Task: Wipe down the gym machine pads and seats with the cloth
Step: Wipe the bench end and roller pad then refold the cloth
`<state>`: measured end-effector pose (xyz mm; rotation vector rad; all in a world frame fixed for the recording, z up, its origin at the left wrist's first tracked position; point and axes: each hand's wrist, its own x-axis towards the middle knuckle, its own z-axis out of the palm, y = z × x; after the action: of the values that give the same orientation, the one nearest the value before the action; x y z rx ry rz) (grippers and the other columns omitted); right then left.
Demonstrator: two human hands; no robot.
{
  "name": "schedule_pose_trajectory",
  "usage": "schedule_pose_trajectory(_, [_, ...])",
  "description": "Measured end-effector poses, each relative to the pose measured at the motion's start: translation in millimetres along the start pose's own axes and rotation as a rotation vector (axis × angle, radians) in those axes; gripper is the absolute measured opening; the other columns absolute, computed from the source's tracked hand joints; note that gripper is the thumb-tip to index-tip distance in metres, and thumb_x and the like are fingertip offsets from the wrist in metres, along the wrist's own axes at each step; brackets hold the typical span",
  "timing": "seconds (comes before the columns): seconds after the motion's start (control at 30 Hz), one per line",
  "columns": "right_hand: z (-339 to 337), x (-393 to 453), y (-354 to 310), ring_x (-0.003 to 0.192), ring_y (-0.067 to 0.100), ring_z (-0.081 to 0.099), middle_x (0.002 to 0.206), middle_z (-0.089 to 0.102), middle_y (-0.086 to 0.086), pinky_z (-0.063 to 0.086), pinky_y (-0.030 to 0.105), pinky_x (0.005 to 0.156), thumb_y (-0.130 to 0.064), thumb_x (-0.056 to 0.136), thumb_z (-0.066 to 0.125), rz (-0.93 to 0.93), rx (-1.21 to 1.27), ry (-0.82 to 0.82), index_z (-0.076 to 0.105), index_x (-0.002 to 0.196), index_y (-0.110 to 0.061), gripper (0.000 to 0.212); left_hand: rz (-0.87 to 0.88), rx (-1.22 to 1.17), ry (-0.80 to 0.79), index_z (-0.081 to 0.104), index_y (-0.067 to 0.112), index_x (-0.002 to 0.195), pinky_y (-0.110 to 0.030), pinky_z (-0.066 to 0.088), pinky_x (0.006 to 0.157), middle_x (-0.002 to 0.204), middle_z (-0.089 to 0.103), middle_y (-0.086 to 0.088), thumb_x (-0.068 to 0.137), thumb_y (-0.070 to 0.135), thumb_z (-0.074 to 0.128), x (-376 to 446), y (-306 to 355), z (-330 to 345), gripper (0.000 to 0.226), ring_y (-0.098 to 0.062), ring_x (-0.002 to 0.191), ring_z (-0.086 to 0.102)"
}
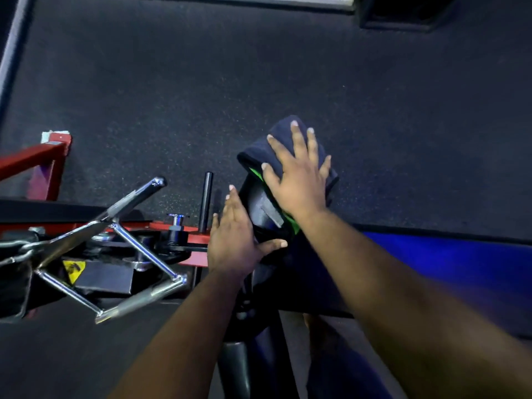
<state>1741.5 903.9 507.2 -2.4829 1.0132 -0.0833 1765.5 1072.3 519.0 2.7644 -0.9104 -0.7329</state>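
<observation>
While right hand (296,180) presses cloth (283,139), pad (259,205)

The cloth (288,145) at centre looked soft, matt and dark, with a bright green face showing beneath. The pad (259,205) under it was smooth black vinyl with a dull sheen. At lower left, the handle (138,254) was polished chrome with knurled grips. The frame (28,159) was glossy red-painted metal. The floor (201,82) was rough speckled rubber.

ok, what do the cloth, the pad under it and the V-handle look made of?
Cloth: dark, soft, matte fabric, likely microfibre; it drapes and folds, with a green layer at the edge.
Pad: smooth black vinyl or similar, with a faint sheen.
V-handle: polished chromed metal with bright highlights; its bars look knurled and duller.
</observation>
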Motion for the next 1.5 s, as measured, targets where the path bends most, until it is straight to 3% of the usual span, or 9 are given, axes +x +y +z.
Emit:
schedule_pose_trajectory(0.2, [29, -110, -2, 0.158, 0.023, -0.006, 0.172, -0.003, -0.002, 0.013, 0.050, 0.123, -0.056, 0.099, 0.039, 0.068, 0.388, 0.061, 0.028, 0.159, -0.039, 0.063, 0.052, 0.019, 0.071, -0.002, 0.000, 0.160, -0.044, 0.035, 0.119, 0.167, 0.021, -0.016, 0.085, 0.036, 0.066, 3, -4, 8, 0.108, -0.026, 0.152, 0.031])
schedule_pose_trajectory(0.4, [10, 16, 35, 0.156, 0.020, 0.016, 0.169, 0.019, 0.007, 0.012, 0.026, 0.122, -0.044, 0.102, 0.043, 0.486, 0.842, 0.202, 0.029, 0.161, -0.026, 0.064, 0.069, 0.013, 0.045, -0.009, 0.006, 0.159, -0.045, 0.036, 0.118, 0.166, 0.024, -0.014, 0.061, 0.060, 0.088, 1, -4, 6, 0.147, -0.025, 0.151, 0.031])
schedule_pose_trajectory(0.57, [34, -89, 7, 0.157, 0.010, 0.004, 0.172, 0.006, 0.002, 0.002, 0.003, 0.114, -0.047, 0.102, 0.046, 0.380, 0.864, 0.156, 0.015, 0.163, -0.027, 0.071, 0.052, 0.014, 0.076, -0.010, 0.003, 0.159, -0.044, 0.036, 0.118, 0.165, 0.026, -0.016, 0.079, 0.041, 0.080, 0, -2, 6, 0.126, -0.027, 0.149, 0.035])
schedule_pose_trajectory(0.67, [35, -104, -4, 0.156, 0.009, 0.000, 0.172, -0.002, 0.005, 0.008, 0.023, 0.125, -0.059, 0.097, 0.051, 0.411, 0.818, 0.098, 0.007, 0.162, -0.035, 0.082, 0.049, 0.017, 0.139, -0.012, 0.004, 0.159, -0.043, 0.036, 0.118, 0.165, 0.028, -0.016, 0.091, 0.026, 0.065, 1, -3, 10, 0.105, -0.027, 0.148, 0.036])
schedule_pose_trajectory(0.87, [-4, 14, 11, 0.157, 0.032, -0.001, 0.172, 0.001, 0.000, 0.025, 0.062, 0.120, -0.062, 0.100, 0.044, 0.316, 0.327, 0.070, 0.014, 0.160, -0.045, 0.070, 0.017, 0.031, 0.059, -0.021, 0.003, 0.156, -0.043, 0.028, 0.123, 0.167, 0.025, -0.012, 0.059, 0.071, 0.083, -2, 1, 3, 0.157, -0.022, 0.151, 0.033])
schedule_pose_trajectory(1.07, [18, -94, -6, 0.157, 0.032, -0.014, 0.172, -0.008, -0.005, 0.016, 0.071, 0.118, -0.058, 0.099, 0.033, 0.012, 0.139, -0.063, 0.019, 0.160, -0.044, 0.065, 0.033, 0.061, 0.173, -0.030, -0.002, 0.151, -0.045, 0.028, 0.123, 0.166, 0.027, -0.014, 0.091, 0.048, 0.059, 0, 0, 10, 0.118, -0.018, 0.152, 0.029])
schedule_pose_trajectory(1.23, [-8, 18, -14, 0.157, 0.030, -0.014, 0.172, -0.001, -0.009, 0.002, 0.077, 0.115, -0.061, 0.096, 0.044, -0.060, -0.156, -0.118, 0.038, 0.152, -0.047, 0.058, 0.014, 0.044, 0.089, -0.039, 0.002, 0.146, -0.044, 0.022, 0.125, 0.168, 0.023, -0.010, 0.062, 0.072, 0.080, -2, 2, 6, 0.161, -0.015, 0.154, 0.025])
schedule_pose_trajectory(1.37, [-8, 18, -35, 0.157, 0.028, -0.009, 0.171, 0.011, -0.005, -0.001, 0.075, 0.116, -0.053, 0.095, 0.046, -0.062, -0.257, -0.126, 0.045, 0.150, -0.041, 0.056, -0.023, -0.010, 0.043, -0.038, 0.002, 0.147, -0.044, 0.019, 0.126, 0.167, 0.026, -0.011, 0.060, 0.069, 0.084, -2, 3, 2, 0.164, -0.016, 0.153, 0.027])
schedule_pose_trajectory(1.5, [4, -79, -23, 0.158, 0.020, -0.010, 0.171, 0.005, -0.011, 0.002, 0.067, 0.122, -0.057, 0.098, 0.037, -0.084, -0.034, -0.081, 0.033, 0.155, -0.044, 0.059, 0.005, 0.005, 0.141, -0.040, 0.003, 0.145, -0.046, 0.023, 0.124, 0.166, 0.029, -0.010, 0.093, 0.048, 0.059, 4, -1, 11, 0.121, -0.015, 0.152, 0.029])
